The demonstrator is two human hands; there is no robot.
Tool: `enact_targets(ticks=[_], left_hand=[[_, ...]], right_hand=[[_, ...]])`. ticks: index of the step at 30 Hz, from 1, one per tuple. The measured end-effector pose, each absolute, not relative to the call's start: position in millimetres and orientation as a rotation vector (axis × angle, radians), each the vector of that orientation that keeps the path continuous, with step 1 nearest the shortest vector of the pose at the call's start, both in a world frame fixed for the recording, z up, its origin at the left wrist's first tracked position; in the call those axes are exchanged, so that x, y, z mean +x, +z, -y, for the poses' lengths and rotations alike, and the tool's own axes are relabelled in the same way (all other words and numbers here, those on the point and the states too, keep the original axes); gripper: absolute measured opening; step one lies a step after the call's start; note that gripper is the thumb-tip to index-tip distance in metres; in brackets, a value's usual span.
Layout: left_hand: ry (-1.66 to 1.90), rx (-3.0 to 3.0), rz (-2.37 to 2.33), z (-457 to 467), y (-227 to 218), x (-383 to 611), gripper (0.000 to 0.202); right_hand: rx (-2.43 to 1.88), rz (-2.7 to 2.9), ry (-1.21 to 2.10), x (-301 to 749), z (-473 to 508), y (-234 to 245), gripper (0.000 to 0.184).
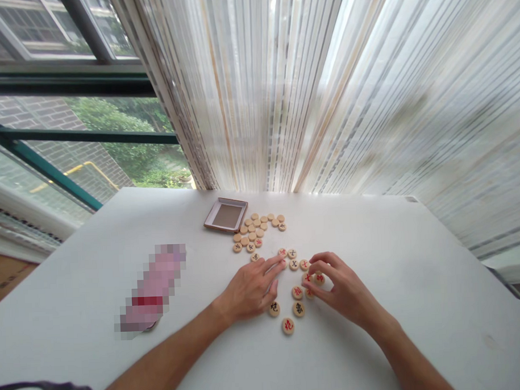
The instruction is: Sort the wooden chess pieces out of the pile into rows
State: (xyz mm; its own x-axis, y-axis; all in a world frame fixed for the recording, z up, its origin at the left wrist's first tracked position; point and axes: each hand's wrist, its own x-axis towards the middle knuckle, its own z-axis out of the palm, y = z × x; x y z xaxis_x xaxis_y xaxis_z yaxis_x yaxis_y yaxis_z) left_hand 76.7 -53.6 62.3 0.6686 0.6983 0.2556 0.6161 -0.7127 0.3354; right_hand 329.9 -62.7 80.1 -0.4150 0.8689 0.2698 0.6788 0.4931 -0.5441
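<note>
Round wooden Chinese chess pieces with red or black characters lie in a loose group between my hands. My left hand [252,287] rests over the left side of this group, fingers stretched and thumb apart. Its fingertips are by a red-marked piece [282,253], and a black-marked piece [275,309] lies just below the hand. My right hand [345,287] curls its thumb and fingers around a red-marked Chinese chess piece [308,277]; the fingers partly cover neighbouring pieces. Nearer to me lie a black-marked piece [298,309] and a red-marked piece [288,326].
Farther back, several more pieces [252,236], mostly blank side up, lie beside a shallow square box part [228,215]. A blurred pink object [154,289] lies at left on the white table [197,356]. A striped curtain [257,104] and window border the far edge.
</note>
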Motion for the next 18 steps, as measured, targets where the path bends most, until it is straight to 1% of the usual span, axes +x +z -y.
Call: enact_targets(ticks=[10,18], left_hand=[[0.534,2.657,-1.091,52.9,60.8,76.6,0.051],[0.576,2.652,-1.078,53.3,62.7,76.1,0.051]], right_hand=[[-1.253,2.281,0.401,320.0,64.4,71.3,0.015],[-1.252,2.264,0.402,323.2,62.3,71.5,0.012]])
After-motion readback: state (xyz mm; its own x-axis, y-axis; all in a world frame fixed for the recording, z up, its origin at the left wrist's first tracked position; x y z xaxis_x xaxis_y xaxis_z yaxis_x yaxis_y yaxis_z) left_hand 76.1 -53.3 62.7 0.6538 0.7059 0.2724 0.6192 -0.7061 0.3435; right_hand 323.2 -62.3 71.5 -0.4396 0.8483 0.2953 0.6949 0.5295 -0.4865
